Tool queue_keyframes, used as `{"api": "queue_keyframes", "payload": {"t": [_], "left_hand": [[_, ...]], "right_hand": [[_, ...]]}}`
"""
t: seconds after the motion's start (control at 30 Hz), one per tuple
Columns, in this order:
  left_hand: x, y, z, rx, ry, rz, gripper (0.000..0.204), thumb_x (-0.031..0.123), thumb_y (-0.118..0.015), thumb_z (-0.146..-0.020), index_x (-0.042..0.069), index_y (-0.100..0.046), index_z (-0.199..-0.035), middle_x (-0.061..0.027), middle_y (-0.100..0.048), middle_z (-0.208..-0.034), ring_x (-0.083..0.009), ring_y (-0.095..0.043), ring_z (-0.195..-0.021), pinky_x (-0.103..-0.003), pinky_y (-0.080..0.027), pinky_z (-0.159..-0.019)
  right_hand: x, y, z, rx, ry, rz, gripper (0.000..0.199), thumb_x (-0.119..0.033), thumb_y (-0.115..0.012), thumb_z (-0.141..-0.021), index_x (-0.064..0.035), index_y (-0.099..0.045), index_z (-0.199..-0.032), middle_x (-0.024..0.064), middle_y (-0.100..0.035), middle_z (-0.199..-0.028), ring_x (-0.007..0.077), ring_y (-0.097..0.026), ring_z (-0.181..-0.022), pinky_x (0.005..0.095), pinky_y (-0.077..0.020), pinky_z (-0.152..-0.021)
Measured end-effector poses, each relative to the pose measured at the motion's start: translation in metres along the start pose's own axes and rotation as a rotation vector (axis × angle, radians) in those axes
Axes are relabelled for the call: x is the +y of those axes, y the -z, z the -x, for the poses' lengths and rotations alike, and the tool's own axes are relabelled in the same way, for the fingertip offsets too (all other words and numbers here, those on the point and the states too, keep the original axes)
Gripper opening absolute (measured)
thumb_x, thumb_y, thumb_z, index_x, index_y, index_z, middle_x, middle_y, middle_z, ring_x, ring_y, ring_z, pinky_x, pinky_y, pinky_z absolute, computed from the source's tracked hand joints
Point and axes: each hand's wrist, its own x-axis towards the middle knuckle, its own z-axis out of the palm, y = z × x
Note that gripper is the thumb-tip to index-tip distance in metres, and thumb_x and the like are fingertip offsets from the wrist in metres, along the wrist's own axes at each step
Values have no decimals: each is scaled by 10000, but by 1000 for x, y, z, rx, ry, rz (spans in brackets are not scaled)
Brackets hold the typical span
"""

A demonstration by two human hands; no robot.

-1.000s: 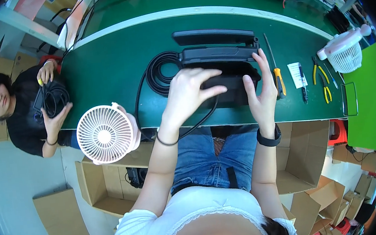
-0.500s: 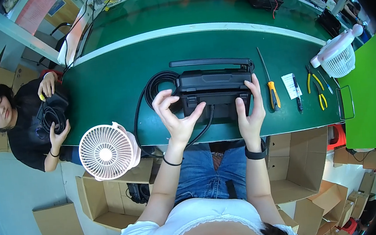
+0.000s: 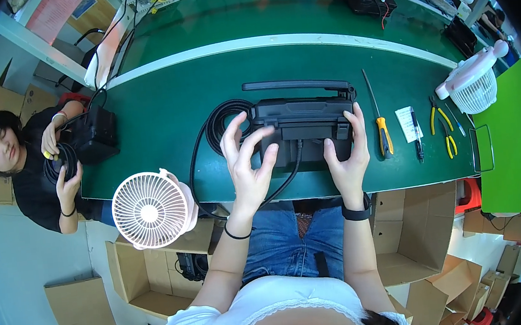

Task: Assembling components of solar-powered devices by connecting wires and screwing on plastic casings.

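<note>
The black unit (image 3: 300, 130) sits near the worktop's (image 3: 161, 119) front edge. The left hand (image 3: 247, 164) has dropped from above it to its left end — fingers spread, gripping nothing. The right hand (image 3: 347, 153) clasps the right end. A white label (image 3: 407, 124) lies right of the screwdriver (image 3: 379, 118); brown cartons (image 3: 408, 236) stand below.

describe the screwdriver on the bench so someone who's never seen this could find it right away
Start at the green workbench and find the black device that both hands rest on. Just past its right end, beside the right hand, lies the screwdriver, pointing away from the person. Its orange-yellow handle and long thin shaft set it apart from the pliers further right.
</note>
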Motion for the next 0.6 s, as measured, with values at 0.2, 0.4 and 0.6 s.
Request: {"api": "queue_keyframes", "payload": {"t": [0.2,0.4,0.6], "left_hand": [[8,-5,-14,39,-83,-115,323,220,-752,-848,97,-657,-1131,-170,-420,-1446,-378,-362,-1339,-492,-300,-1101],[0,-12,-15,39,-42,85,203,162,-750,-845,88,-583,-935,-159,-431,-1437,-337,-401,-1304,-456,-333,-1068],[-8,-26,-14,36,154,459,183,89,-691,-834,86,-533,-925,-146,-434,-1405,-244,-470,-1178,-374,-394,-992]], "right_hand": [[3,2,0,-7,27,23,601,-71,-712,-802,-97,-499,-1364,179,-438,-1521,372,-531,-1308,415,-477,-1048],[5,1,8,-33,29,47,647,-82,-720,-824,-98,-443,-1408,186,-393,-1548,364,-512,-1327,413,-464,-1058],[11,-7,25,128,-63,-95,569,-92,-792,-805,-83,-434,-1247,223,-290,-1557,405,-444,-1344,478,-406,-1076]]}}
